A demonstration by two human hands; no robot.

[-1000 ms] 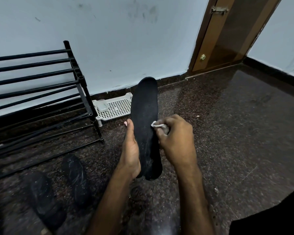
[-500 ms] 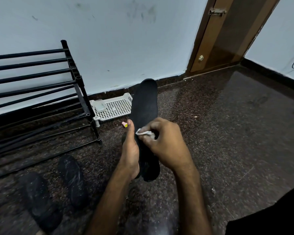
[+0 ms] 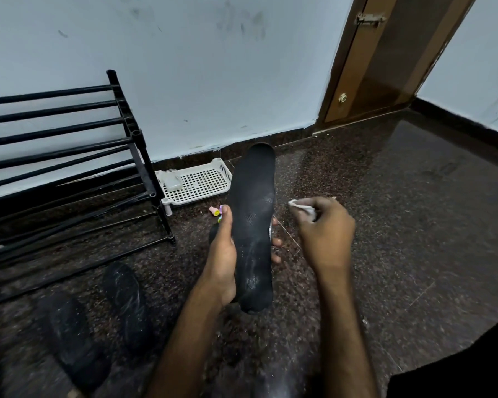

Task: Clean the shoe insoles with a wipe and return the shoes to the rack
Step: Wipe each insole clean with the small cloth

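My left hand [image 3: 223, 259] grips a long black insole [image 3: 252, 219] upright above the floor, thumb on its left edge and fingertips showing on its right. White smears mark the insole's lower part. To the right of the insole, clear of it, my right hand [image 3: 325, 234] pinches a small crumpled white wipe [image 3: 301, 205]. Two black shoes [image 3: 127, 303] [image 3: 75, 340] lie on the floor at the lower left. The black shoe rack [image 3: 133, 133] stands against the wall on the left, its bars bare.
A white perforated plastic tray [image 3: 196, 182] sits on the floor beside the rack, with small pink and yellow items [image 3: 216, 211] in front of it. The floor is dark speckled granite [image 3: 400, 211]. A brown wooden door [image 3: 380, 61] stands in the far right corner.
My right hand with the wipe has lifted off the insole and moved to the right. The insole's face now shows fully.
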